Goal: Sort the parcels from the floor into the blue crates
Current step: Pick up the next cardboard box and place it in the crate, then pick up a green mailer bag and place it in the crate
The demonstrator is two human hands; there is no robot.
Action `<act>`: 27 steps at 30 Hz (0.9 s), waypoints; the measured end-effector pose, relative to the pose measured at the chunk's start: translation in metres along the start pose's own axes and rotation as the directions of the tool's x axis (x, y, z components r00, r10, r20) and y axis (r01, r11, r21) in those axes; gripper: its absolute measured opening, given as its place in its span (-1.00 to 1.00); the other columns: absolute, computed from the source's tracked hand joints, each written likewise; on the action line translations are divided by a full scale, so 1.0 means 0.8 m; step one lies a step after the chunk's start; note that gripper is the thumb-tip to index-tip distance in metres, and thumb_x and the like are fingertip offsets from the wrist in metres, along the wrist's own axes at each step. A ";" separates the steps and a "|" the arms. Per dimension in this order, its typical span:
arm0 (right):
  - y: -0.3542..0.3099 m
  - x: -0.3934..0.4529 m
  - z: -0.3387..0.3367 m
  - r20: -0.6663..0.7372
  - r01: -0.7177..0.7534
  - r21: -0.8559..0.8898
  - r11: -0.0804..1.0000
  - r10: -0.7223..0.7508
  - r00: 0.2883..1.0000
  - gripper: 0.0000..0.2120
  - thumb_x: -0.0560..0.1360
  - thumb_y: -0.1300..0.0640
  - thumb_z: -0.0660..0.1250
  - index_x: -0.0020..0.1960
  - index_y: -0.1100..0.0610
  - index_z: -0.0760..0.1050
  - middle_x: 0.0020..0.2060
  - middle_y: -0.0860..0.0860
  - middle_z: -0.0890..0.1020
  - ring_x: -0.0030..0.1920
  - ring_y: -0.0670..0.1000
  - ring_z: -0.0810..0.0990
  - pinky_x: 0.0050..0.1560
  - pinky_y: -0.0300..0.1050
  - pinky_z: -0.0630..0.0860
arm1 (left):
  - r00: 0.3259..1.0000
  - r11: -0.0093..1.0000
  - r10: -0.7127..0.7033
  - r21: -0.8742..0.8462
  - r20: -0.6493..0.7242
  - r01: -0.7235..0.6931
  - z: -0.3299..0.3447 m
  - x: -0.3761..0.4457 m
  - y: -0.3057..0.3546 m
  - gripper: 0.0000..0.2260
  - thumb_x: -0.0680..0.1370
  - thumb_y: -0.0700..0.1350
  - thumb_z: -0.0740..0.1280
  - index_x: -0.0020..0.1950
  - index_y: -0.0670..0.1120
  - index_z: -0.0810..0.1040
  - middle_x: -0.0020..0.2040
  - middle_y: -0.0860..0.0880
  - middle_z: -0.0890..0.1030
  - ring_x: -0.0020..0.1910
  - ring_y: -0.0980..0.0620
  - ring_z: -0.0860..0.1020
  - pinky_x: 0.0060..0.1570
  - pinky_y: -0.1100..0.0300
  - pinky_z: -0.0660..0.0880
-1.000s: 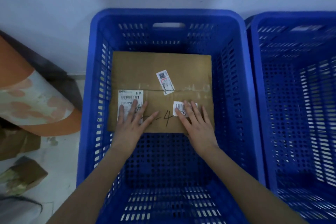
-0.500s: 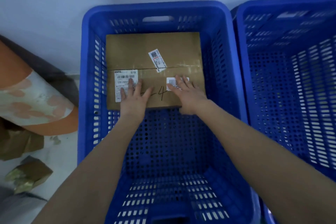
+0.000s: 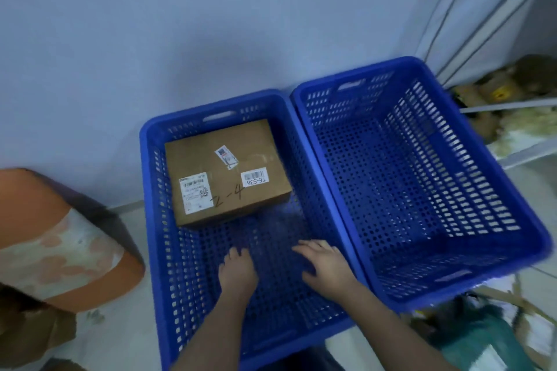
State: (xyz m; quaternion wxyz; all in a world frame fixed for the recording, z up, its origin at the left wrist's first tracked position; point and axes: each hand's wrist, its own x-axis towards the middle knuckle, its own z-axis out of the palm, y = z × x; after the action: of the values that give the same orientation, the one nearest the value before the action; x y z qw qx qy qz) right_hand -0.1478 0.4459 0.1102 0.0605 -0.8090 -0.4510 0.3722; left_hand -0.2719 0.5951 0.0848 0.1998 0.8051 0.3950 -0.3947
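A flat brown cardboard parcel [image 3: 224, 172] with white labels and a handwritten mark lies at the far end of the left blue crate [image 3: 153, 220]. The right blue crate [image 3: 497, 178] beside it holds nothing visible. My left hand [image 3: 236, 272] and my right hand [image 3: 324, 265] hover over the left crate's near half, fingers relaxed, holding nothing, well short of the parcel.
An orange and white patterned object [image 3: 60, 244] sits left of the crates. A teal-green bag [image 3: 479, 340] and papers lie on the floor at the lower right. More packages [image 3: 494, 96] pile on a low shelf at the right. A pale wall stands behind.
Both hands have lifted off the parcel and drawn back toward me. The view has pulled back and turned right, showing the whole second crate.
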 end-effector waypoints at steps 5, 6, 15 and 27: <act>0.010 -0.087 -0.003 -0.383 -0.178 0.280 0.943 0.280 0.880 -0.44 0.49 0.12 0.19 0.48 0.01 0.20 0.41 -0.05 0.36 0.38 0.05 0.34 0.31 -0.08 0.31 | 0.963 0.971 0.224 0.120 -0.150 -0.207 -0.016 -0.032 0.042 -0.58 0.60 -0.06 0.14 0.43 -0.16 0.23 0.37 -0.17 0.31 0.32 -0.14 0.35 0.24 0.05 0.38; 0.015 -0.105 -0.003 -0.443 -0.227 0.382 0.896 0.393 0.806 -0.43 0.49 0.16 0.20 0.49 0.04 0.20 0.40 -0.03 0.37 0.36 0.08 0.35 0.29 -0.06 0.34 | 0.941 0.954 0.282 0.160 -0.186 -0.254 -0.021 -0.036 0.054 -0.58 0.60 -0.02 0.15 0.41 -0.16 0.26 0.35 -0.16 0.33 0.31 -0.13 0.36 0.22 0.05 0.38; 0.110 -0.289 0.080 0.014 -0.374 0.922 0.102 0.955 0.295 -0.51 0.50 0.11 0.29 0.38 0.20 0.28 0.29 0.19 0.48 0.27 0.20 0.46 0.24 -0.01 0.41 | 0.683 0.714 0.691 0.374 -0.239 -0.592 -0.029 -0.082 0.194 -0.65 0.59 -0.03 0.17 0.32 -0.16 0.35 0.25 -0.14 0.43 0.18 -0.09 0.45 0.08 0.10 0.44; 0.176 -0.484 0.224 0.357 -0.115 0.931 -0.346 0.930 0.086 -0.43 0.50 -0.01 0.34 0.40 0.19 0.25 0.29 0.15 0.49 0.24 0.17 0.50 0.18 -0.08 0.44 | 0.638 0.629 0.770 0.142 0.025 -0.764 0.143 -0.195 0.408 -0.71 0.52 -0.10 0.31 0.21 -0.16 0.49 0.23 -0.17 0.41 0.02 -0.11 0.51 -0.03 0.09 0.50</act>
State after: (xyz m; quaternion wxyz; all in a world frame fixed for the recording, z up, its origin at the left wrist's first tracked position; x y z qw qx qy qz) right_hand -0.2916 0.0211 0.1329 0.4408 -0.7215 0.5019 0.1823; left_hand -0.1261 0.2498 0.1424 0.2843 0.9159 -0.0095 -0.2833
